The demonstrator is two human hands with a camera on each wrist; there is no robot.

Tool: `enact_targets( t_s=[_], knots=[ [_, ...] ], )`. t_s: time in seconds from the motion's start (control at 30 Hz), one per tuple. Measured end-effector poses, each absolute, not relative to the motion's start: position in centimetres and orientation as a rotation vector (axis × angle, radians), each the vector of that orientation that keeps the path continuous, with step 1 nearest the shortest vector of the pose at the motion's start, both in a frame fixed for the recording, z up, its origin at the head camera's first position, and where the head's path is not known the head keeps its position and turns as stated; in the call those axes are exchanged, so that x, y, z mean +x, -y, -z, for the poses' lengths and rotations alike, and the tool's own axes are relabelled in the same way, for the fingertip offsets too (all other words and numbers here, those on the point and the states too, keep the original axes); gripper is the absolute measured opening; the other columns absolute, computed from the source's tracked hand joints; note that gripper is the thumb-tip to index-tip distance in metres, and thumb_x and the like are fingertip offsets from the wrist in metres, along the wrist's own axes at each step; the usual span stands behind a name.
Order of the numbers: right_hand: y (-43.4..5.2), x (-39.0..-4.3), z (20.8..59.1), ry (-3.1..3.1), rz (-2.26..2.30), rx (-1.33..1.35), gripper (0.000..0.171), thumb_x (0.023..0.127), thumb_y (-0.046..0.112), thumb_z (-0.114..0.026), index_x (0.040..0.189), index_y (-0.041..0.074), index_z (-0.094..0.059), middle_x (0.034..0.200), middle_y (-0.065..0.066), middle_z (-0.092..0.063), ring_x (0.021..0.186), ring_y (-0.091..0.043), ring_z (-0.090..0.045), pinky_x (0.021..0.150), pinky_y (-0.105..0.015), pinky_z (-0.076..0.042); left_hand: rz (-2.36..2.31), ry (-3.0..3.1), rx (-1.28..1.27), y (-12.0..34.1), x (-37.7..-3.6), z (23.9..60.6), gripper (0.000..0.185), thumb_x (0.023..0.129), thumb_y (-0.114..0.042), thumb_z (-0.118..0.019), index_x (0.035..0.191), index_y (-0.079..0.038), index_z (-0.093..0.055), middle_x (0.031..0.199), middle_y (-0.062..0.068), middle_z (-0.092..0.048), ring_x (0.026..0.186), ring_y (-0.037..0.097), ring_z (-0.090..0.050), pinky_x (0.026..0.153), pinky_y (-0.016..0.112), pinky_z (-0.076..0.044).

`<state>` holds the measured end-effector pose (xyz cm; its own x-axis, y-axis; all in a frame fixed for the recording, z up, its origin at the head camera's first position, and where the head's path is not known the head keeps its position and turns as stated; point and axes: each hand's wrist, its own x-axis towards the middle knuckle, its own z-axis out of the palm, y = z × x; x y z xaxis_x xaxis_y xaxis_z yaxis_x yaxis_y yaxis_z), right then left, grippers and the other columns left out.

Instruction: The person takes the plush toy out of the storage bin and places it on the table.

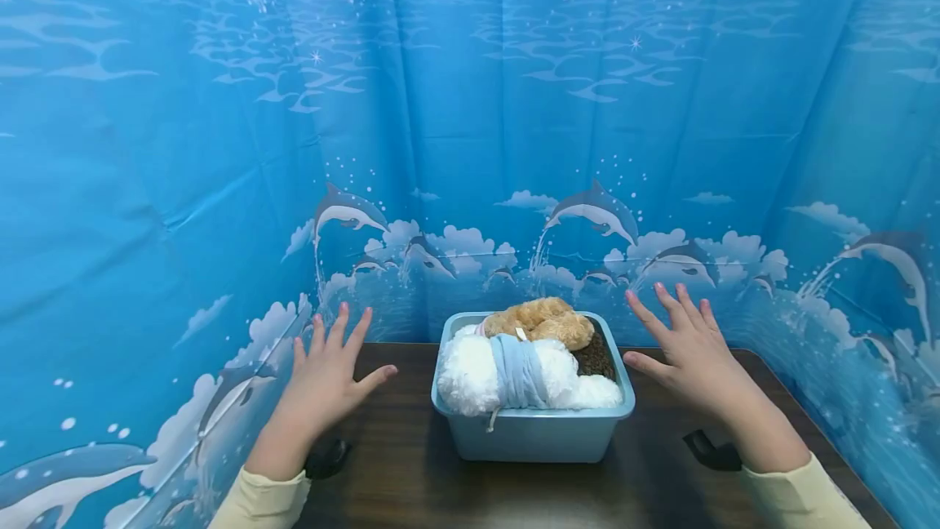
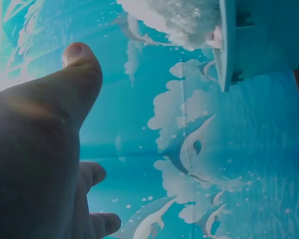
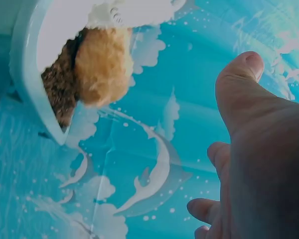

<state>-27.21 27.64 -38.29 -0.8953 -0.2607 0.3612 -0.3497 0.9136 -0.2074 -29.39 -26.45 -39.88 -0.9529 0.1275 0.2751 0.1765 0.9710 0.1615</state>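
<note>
A light blue plastic bin (image 1: 532, 437) stands on the table between my two hands, filled with plush toys. In front lies a white plush toy (image 1: 470, 374) with a pale blue band (image 1: 519, 370) around its middle. Behind it sits a tan plush toy (image 1: 539, 321), and dark brown fuzzy material (image 1: 595, 356) shows at the bin's right side. My left hand (image 1: 323, 382) is held up left of the bin, fingers spread, holding nothing. On the other side my right hand (image 1: 690, 357) is raised likewise, fingers spread and apart from the bin.
The dark wooden table (image 1: 389, 464) carries the bin. A blue curtain (image 1: 455, 145) printed with dolphins hangs behind the table and along both sides. Black straps (image 1: 712, 451) show at both wrists.
</note>
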Motion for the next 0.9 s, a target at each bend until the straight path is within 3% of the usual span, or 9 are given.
enact_targets(
  t_s=[0.37,0.5,0.7,0.9],
  knots=[
    [-24.3,-26.8,37.8,2.690,-0.506,0.550,0.101,0.098,0.056,-0.076,0.177,0.032,-0.016,0.180,-0.026,-0.017,0.167,-0.056,-0.003,0.130,-0.078,-0.001,0.619,2.808,-0.327,26.1,-28.8,39.9,0.114,0.098,-0.076,-0.063,0.177,-0.028,0.004,0.183,0.024,-0.003,0.164,0.062,0.004,0.120,0.090,-0.001],
    [-22.2,-27.0,38.0,2.665,-0.590,0.565,0.105,0.096,0.053,-0.080,0.177,0.033,-0.015,0.181,-0.022,-0.019,0.168,-0.054,-0.004,0.129,-0.080,-0.006,0.739,2.782,-0.314,25.9,-28.6,40.2,0.113,0.100,-0.070,-0.065,0.176,-0.031,0.009,0.184,0.023,0.001,0.164,0.063,0.004,0.119,0.090,0.000],
    [-19.6,-27.1,37.7,2.635,-0.686,0.589,0.108,0.096,0.044,-0.084,0.176,0.038,-0.012,0.182,-0.018,-0.020,0.170,-0.049,-0.003,0.130,-0.080,-0.005,0.832,2.781,-0.293,25.4,-28.5,40.8,0.114,0.100,-0.069,-0.067,0.175,-0.034,0.011,0.184,0.021,0.005,0.165,0.061,0.004,0.122,0.087,-0.001],
    [-17.1,-26.9,37.7,2.615,-0.753,0.608,0.108,0.096,0.048,-0.082,0.176,0.042,-0.010,0.182,-0.014,-0.021,0.170,-0.047,-0.006,0.129,-0.080,-0.006,0.851,2.778,-0.239,24.8,-28.4,41.2,0.114,0.100,-0.070,-0.065,0.175,-0.033,0.012,0.184,0.020,0.003,0.165,0.061,-0.007,0.117,0.088,-0.018]
  ],
)
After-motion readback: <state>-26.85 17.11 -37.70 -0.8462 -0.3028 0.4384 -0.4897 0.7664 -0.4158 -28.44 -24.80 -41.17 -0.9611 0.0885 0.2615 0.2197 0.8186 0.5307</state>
